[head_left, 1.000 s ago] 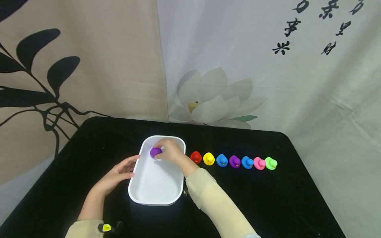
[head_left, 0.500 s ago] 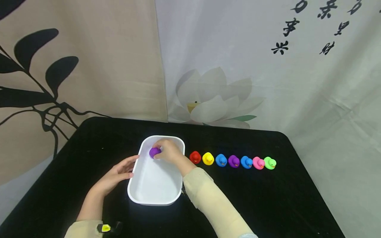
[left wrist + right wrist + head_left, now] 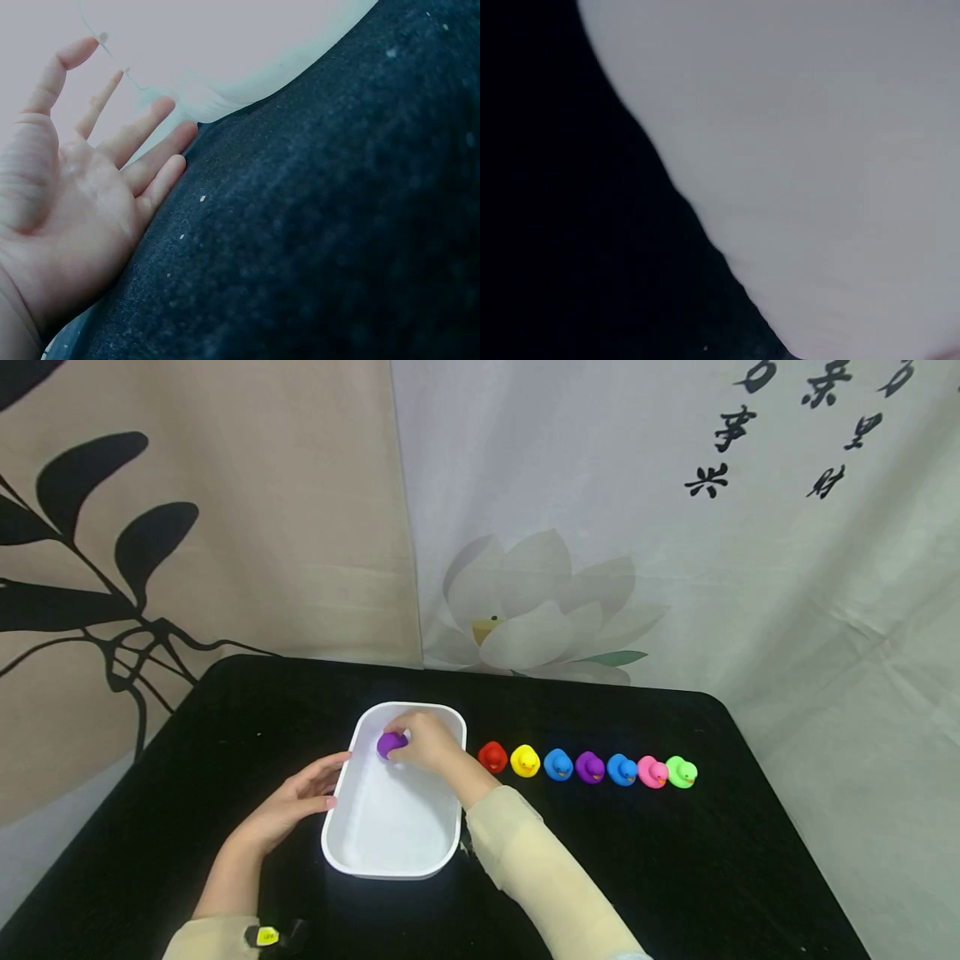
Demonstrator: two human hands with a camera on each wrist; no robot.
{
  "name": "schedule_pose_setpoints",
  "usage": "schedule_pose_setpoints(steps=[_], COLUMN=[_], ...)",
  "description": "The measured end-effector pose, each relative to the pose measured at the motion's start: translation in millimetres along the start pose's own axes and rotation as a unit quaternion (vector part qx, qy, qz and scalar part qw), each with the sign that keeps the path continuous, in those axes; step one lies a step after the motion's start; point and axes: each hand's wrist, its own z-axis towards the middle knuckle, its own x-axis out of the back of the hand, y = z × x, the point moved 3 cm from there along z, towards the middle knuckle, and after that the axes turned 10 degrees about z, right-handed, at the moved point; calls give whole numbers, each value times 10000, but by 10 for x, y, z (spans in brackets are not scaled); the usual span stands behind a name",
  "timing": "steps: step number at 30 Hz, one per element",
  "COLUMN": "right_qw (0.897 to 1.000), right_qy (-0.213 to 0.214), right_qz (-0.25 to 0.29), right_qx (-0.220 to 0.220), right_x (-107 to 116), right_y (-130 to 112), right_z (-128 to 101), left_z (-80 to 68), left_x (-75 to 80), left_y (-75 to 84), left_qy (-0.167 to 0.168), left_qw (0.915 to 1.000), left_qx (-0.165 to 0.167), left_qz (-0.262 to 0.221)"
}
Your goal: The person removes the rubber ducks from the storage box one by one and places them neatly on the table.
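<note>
A white tray (image 3: 393, 827) stands on the black table. Inside its far left part, my right hand (image 3: 427, 742) pinches a round purple toy, likely a rubber duck (image 3: 390, 743), between thumb and fingers, which partly cover it. My left hand (image 3: 296, 797) rests against the tray's left side, index finger and thumb at the rim. In the left wrist view that hand (image 3: 82, 180) has its fingers spread and nearly straight, tips at the tray's wall (image 3: 247, 94). A pale surface (image 3: 795, 165) fills most of the right wrist view, and the right hand's fingers are hidden there.
Right of the tray, a row of small rubber ducks runs across the black tabletop (image 3: 637, 877): red (image 3: 492, 757), yellow (image 3: 525, 761), blue (image 3: 558, 764), purple (image 3: 590, 767), another blue (image 3: 622, 769), pink (image 3: 652, 772) and green (image 3: 682, 772). A printed curtain (image 3: 555, 485) hangs behind.
</note>
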Motion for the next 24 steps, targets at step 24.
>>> schedule_pose_setpoints(steps=[24], right_qw=[9977], right_qy=[585], right_qz=[141], right_qx=[299], right_x=[344], right_y=[-196], right_z=[-248], left_z=[-2], left_x=[0], left_y=[5], left_qy=[35], left_qw=[10000], left_qx=[16], left_qz=[18])
